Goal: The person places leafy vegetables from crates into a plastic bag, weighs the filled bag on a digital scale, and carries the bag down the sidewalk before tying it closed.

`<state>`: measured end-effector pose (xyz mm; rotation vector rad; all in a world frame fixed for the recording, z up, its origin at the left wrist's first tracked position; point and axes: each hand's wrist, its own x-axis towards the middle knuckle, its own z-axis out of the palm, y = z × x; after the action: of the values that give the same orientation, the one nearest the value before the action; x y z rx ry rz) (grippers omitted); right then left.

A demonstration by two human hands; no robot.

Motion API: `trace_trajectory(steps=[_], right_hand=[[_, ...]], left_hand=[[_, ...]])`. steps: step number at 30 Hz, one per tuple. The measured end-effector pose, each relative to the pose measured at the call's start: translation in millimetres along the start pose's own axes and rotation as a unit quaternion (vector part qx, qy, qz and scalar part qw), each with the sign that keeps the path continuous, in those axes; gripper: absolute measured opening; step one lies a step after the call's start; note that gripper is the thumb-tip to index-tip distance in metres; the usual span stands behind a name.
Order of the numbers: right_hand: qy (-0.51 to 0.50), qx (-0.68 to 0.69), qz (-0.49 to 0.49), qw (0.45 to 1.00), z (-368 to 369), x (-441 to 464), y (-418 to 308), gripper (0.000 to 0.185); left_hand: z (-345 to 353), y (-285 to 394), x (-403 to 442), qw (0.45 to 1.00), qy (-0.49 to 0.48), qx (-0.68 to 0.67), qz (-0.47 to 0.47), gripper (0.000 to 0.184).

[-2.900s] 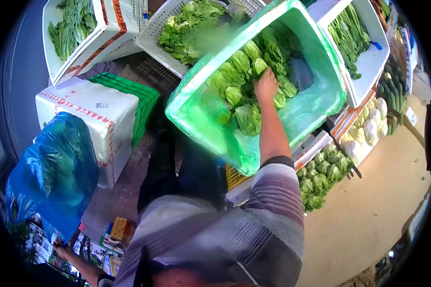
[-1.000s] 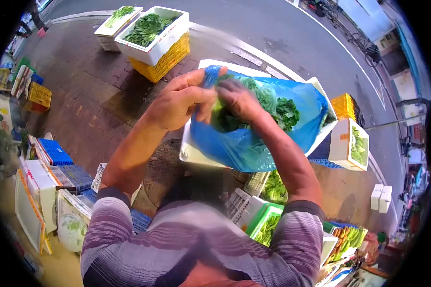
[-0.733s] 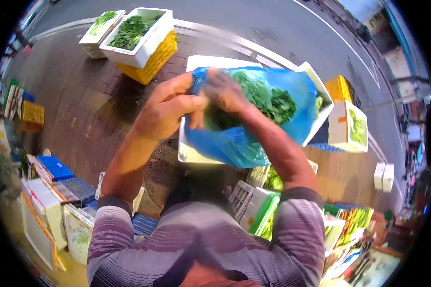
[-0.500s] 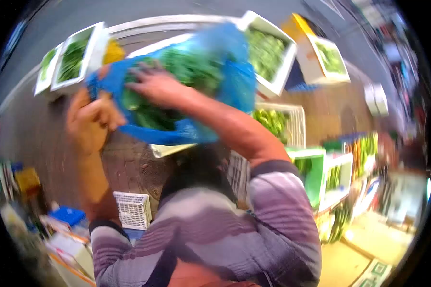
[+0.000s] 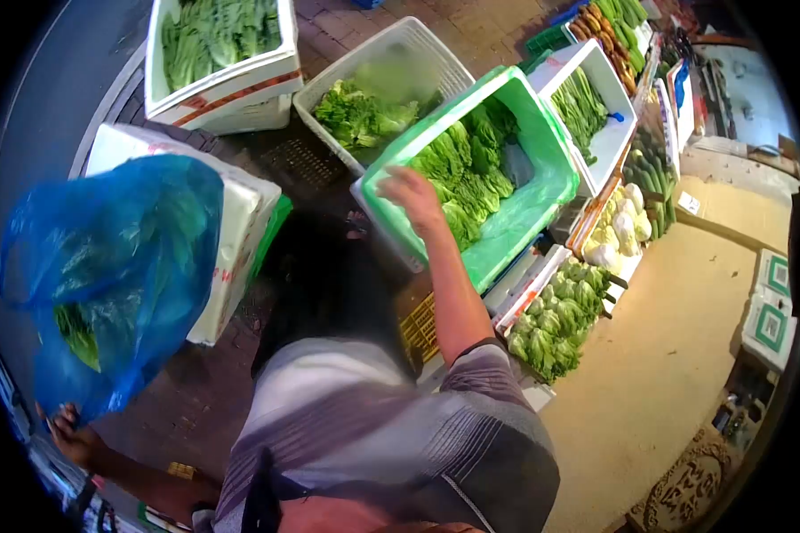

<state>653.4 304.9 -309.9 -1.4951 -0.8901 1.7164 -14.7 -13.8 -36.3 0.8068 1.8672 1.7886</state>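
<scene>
My left hand [image 5: 69,437] is closed on the gathered edge of a blue plastic bag [image 5: 142,240] at the far left. Leafy greens [image 5: 78,336] show through the bag's mouth and its thin film. The bag rests partly over a white foam box [image 5: 240,222]. My right hand [image 5: 411,195], slightly blurred, is held over the near left rim of a box lined with green plastic [image 5: 533,226]. Its fingers are stretched out and hold nothing. Heads of romaine lettuce [image 5: 462,169] lie in that box, just beyond the hand.
A foam box of long leafy greens [image 5: 164,93] stands at the top left. Beside the lined box is a white crate [image 5: 444,67] of lettuce. On the right are a foam box of green stalks [image 5: 627,115], pale cabbages [image 5: 627,222], small green heads [image 5: 556,324] and a tan board [image 5: 658,355].
My view has turned right. My right hand has left the greens in the blue bag and is over the green-lined box. My left hand still grips the bag, now at far left.
</scene>
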Motion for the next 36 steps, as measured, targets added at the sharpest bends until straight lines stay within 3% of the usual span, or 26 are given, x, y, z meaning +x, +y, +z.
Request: trace_trajectory(steps=[3,4,6,7,9,12,13,15,16,17,21,22,26,27,30,34,36], right_hand=[[0.208,-0.131,0.056,0.968,-138,45,134,0.043],[0.252,-0.147,0.077,0.953,-176,56,162,0.042],[0.308,-0.284,0.02,0.908,-226,67,184,0.041],[0.323,-0.354,0.037,0.877,-247,73,189,0.041],[0.339,-0.487,0.07,0.802,-278,91,183,0.04],[0.322,-0.531,0.051,0.782,-326,133,187,0.055],[0.318,-0.532,0.039,0.784,-334,146,175,0.056],[0.345,-0.509,0.0,0.789,-357,176,185,0.063],[0.358,-0.497,-0.019,0.79,-365,186,191,0.067],[0.365,-0.489,-0.019,0.792,-369,195,196,0.068],[0.407,-0.47,0.034,0.782,-359,216,195,0.075],[0.42,-0.47,0.062,0.774,-351,217,193,0.076],[0.452,-0.494,-0.009,0.742,-329,208,208,0.064],[0.455,-0.498,0.034,0.738,-325,204,208,0.06],[0.49,-0.51,0.014,0.707,-321,195,229,0.057],[0.475,-0.508,0.024,0.718,-317,184,218,0.068],[0.462,-0.493,0.08,0.733,-312,190,197,0.071]], left_hand=[[-48,-12,7,0.982,0.003,0.173,0.076,0.045],[-10,0,0,0.976,0.144,0.161,0.034,0.038],[33,7,-7,0.933,0.254,0.254,0.018,0.04],[57,11,-16,0.889,0.24,0.389,0.022,0.041],[23,4,-13,0.884,0.259,0.39,0.002,0.042],[-44,6,-6,0.792,0.201,0.576,-0.003,0.047],[33,11,-18,0.847,0.308,0.431,-0.043,0.045],[6,11,-15,0.836,0.296,0.459,-0.06,0.043],[3,12,-14,0.83,0.29,0.472,-0.068,0.042],[62,14,-14,0.846,0.391,0.353,-0.08,0.044],[-45,27,30,0.85,0.331,0.366,-0.184,0.042],[-43,31,28,0.842,0.342,0.387,-0.158,0.042],[-33,22,21,0.821,0.355,0.43,-0.122,0.042],[-32,21,22,0.818,0.353,0.438,-0.119,0.042],[-29,16,24,0.809,0.343,0.465,-0.108,0.042],[-25,14,25,0.779,0.299,0.545,-0.083,0.043],[-20,12,23,0.74,0.258,0.619,-0.052,0.044]])
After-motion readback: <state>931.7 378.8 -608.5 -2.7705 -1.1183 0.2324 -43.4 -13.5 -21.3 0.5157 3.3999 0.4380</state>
